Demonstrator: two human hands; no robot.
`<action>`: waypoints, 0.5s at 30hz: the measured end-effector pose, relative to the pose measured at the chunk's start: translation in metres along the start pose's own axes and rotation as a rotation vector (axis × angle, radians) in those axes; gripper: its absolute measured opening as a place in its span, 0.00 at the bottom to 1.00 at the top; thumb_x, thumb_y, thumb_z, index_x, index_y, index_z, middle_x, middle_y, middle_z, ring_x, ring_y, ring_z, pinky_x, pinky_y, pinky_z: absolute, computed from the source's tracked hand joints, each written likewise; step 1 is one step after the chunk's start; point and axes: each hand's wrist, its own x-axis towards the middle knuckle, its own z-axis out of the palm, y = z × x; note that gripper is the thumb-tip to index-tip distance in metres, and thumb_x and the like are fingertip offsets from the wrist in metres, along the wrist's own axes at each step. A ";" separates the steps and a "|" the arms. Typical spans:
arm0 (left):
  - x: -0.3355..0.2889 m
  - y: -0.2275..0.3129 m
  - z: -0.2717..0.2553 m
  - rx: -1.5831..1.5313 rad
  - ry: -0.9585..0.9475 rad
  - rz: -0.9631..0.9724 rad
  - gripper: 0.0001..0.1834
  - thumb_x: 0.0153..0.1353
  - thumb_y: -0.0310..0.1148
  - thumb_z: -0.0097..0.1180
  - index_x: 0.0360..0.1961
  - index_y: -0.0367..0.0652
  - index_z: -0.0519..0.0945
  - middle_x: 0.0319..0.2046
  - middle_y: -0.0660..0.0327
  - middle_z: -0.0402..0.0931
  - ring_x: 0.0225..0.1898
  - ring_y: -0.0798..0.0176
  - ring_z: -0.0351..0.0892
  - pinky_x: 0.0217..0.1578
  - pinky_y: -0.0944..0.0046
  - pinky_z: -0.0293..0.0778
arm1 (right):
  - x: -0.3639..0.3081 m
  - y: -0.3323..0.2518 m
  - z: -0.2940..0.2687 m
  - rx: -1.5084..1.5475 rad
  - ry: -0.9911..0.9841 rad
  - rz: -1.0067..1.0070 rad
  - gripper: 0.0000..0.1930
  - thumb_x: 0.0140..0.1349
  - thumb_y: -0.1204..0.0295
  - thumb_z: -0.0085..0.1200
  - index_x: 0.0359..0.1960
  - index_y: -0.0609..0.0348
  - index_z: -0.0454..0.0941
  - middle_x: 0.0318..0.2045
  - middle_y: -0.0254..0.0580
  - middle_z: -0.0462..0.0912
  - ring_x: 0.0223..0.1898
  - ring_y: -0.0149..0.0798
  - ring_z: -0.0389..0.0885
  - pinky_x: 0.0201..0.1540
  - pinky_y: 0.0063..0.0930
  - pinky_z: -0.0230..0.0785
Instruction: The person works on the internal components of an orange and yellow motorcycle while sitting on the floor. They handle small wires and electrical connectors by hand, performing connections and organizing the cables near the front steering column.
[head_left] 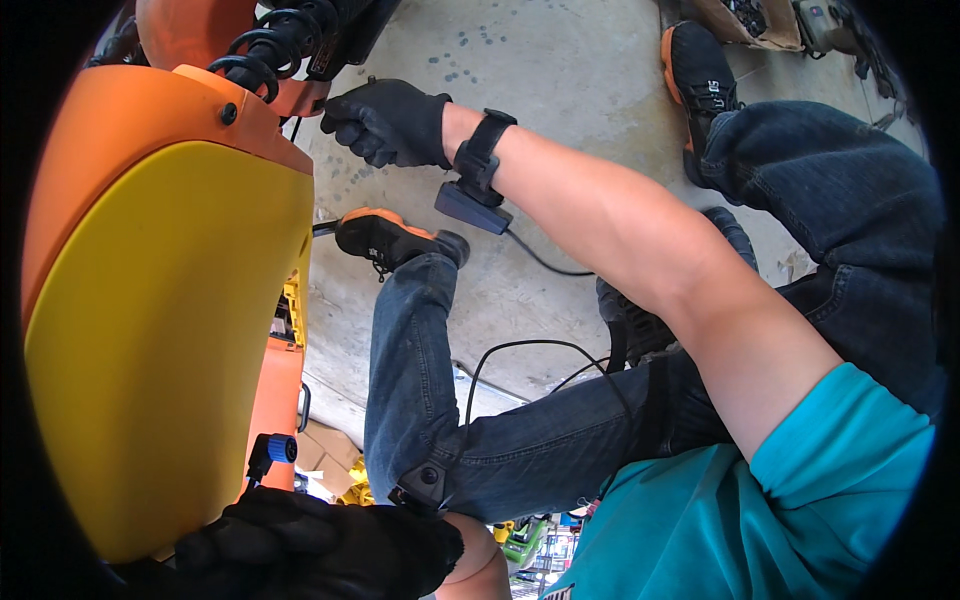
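Note:
My right hand, in a black glove, reaches across to an orange bracket below a black coil spring shock absorber. Its fingers are curled closed at the bracket's edge; whatever is in them is hidden. At the lower left is my left hand, also black-gloved, against the lower edge of a large yellow panel. Those fingers look bent and pressed together, and their tips are out of sight. A black connector with a blue ring sticks up just above the left hand.
Orange body parts surround the yellow panel. My bent leg and black shoe stand beside it on the concrete floor. A black cable loops over my thigh. An open cardboard box sits at the top right.

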 end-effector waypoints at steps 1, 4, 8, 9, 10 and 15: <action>0.001 0.000 0.000 -0.010 -0.002 -0.002 0.21 0.67 0.37 0.58 0.56 0.36 0.71 0.38 0.52 0.82 0.34 0.56 0.86 0.32 0.60 0.86 | 0.001 0.000 -0.002 0.023 -0.014 0.039 0.13 0.67 0.60 0.50 0.33 0.55 0.81 0.25 0.31 0.77 0.21 0.29 0.69 0.23 0.25 0.61; 0.004 -0.001 -0.001 -0.136 -0.021 -0.018 0.22 0.67 0.37 0.58 0.56 0.36 0.70 0.39 0.52 0.82 0.36 0.55 0.86 0.33 0.60 0.86 | 0.003 0.000 -0.003 0.039 -0.022 0.043 0.14 0.68 0.60 0.50 0.36 0.56 0.82 0.25 0.32 0.77 0.22 0.29 0.71 0.24 0.24 0.62; 0.008 0.000 -0.001 -0.127 -0.030 -0.014 0.22 0.67 0.38 0.58 0.55 0.36 0.70 0.39 0.53 0.82 0.36 0.55 0.86 0.33 0.59 0.86 | 0.000 0.000 0.002 -0.313 0.022 -0.187 0.12 0.68 0.64 0.48 0.35 0.57 0.79 0.21 0.27 0.71 0.20 0.24 0.63 0.23 0.20 0.57; 0.008 0.001 -0.001 -0.113 -0.031 -0.021 0.22 0.67 0.38 0.58 0.55 0.36 0.70 0.39 0.52 0.82 0.35 0.55 0.86 0.33 0.59 0.86 | 0.000 -0.001 0.004 -0.249 0.056 -0.135 0.12 0.68 0.63 0.48 0.34 0.57 0.79 0.21 0.28 0.71 0.20 0.24 0.63 0.23 0.21 0.57; 0.008 0.001 -0.002 -0.099 -0.033 -0.027 0.21 0.67 0.38 0.58 0.55 0.36 0.70 0.39 0.52 0.82 0.35 0.54 0.86 0.33 0.59 0.86 | -0.001 -0.003 0.006 -0.179 0.071 -0.104 0.12 0.68 0.63 0.48 0.34 0.58 0.79 0.21 0.28 0.71 0.20 0.25 0.63 0.23 0.21 0.57; 0.005 0.006 -0.006 -0.009 -0.054 -0.067 0.21 0.67 0.39 0.58 0.54 0.35 0.72 0.37 0.51 0.82 0.34 0.54 0.86 0.32 0.59 0.86 | 0.000 -0.011 0.009 -0.122 0.099 -0.008 0.12 0.68 0.62 0.49 0.35 0.58 0.79 0.22 0.30 0.73 0.19 0.27 0.66 0.22 0.22 0.57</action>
